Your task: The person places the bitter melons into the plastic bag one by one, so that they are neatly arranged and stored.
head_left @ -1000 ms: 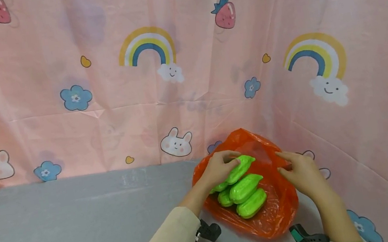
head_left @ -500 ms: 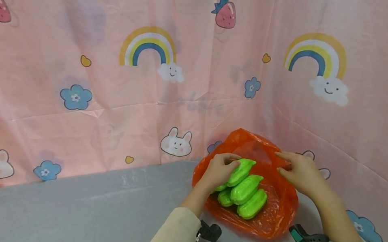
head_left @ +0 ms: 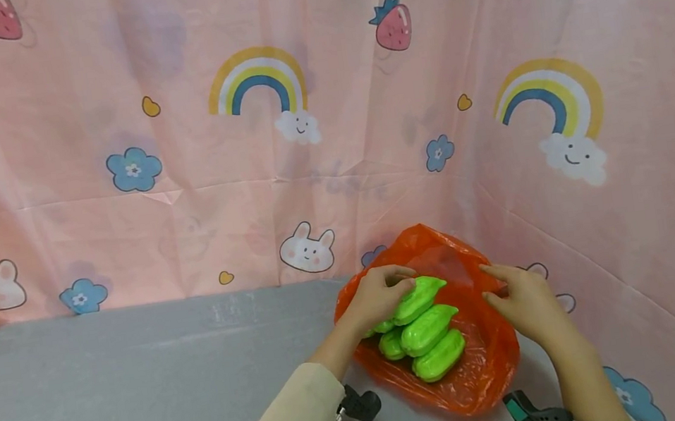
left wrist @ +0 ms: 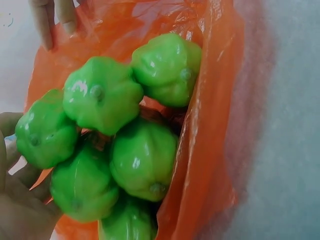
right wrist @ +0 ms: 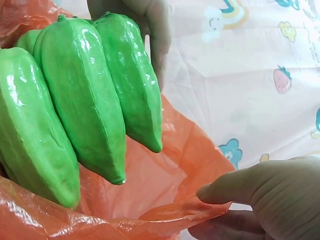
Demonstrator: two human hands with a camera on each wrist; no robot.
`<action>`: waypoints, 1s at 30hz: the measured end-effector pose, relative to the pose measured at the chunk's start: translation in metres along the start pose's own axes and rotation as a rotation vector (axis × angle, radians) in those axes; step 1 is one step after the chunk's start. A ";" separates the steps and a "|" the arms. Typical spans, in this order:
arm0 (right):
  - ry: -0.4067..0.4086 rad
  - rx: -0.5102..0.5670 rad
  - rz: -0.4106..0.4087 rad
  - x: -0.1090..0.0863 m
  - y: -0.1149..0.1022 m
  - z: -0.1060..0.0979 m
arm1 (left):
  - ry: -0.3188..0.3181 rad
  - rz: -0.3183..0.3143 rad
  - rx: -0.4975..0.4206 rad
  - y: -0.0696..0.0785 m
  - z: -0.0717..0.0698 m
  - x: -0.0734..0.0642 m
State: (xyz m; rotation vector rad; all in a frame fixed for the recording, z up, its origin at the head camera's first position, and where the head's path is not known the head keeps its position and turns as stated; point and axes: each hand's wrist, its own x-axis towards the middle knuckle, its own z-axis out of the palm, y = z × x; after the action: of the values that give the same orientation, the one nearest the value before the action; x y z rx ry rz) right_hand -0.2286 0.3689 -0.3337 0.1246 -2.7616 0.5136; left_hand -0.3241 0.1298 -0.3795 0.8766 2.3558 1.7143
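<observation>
A red plastic bag (head_left: 483,369) lies spread with its mouth wide, holding several glossy green vegetables (head_left: 433,329). They are ridged lengthwise and taper to a point; their exact kind is unclear. My left hand (head_left: 381,297) reaches in from the left and holds the topmost green vegetable (head_left: 422,297), thumb and fingers around its near end. That vegetable rests against the pile. The left wrist view has the stem ends toward the camera, with my left hand (left wrist: 22,205) at the left. On the bag's right rim, my right hand (right wrist: 285,200) pinches the plastic between thumb and fingers.
The grey tabletop (head_left: 145,399) stretches to the left of the bag. A pink cartoon-printed curtain (head_left: 216,212) hangs behind and along the right side, close to the bag and my right arm. Dark wrist devices (head_left: 540,415) sit on both wrists.
The topmost vegetable has come down slightly onto the pile, and my left hand has shifted a little down and left. The right hand keeps its place on the bag's rim.
</observation>
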 end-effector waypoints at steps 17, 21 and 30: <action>0.008 -0.019 -0.007 -0.002 0.002 0.000 | 0.102 0.068 0.042 -0.015 -0.076 -0.042; 0.003 -0.023 -0.012 -0.004 0.001 0.000 | 0.135 0.081 0.069 -0.022 -0.097 -0.059; 0.000 -0.022 -0.016 -0.001 0.003 0.000 | 0.197 -0.011 0.114 -0.036 -0.139 -0.091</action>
State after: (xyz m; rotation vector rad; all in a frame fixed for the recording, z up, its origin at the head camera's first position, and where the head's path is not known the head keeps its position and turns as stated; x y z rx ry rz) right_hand -0.2279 0.3714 -0.3354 0.1417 -2.7628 0.4788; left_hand -0.3181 -0.0405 -0.3844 0.7384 2.6011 1.7520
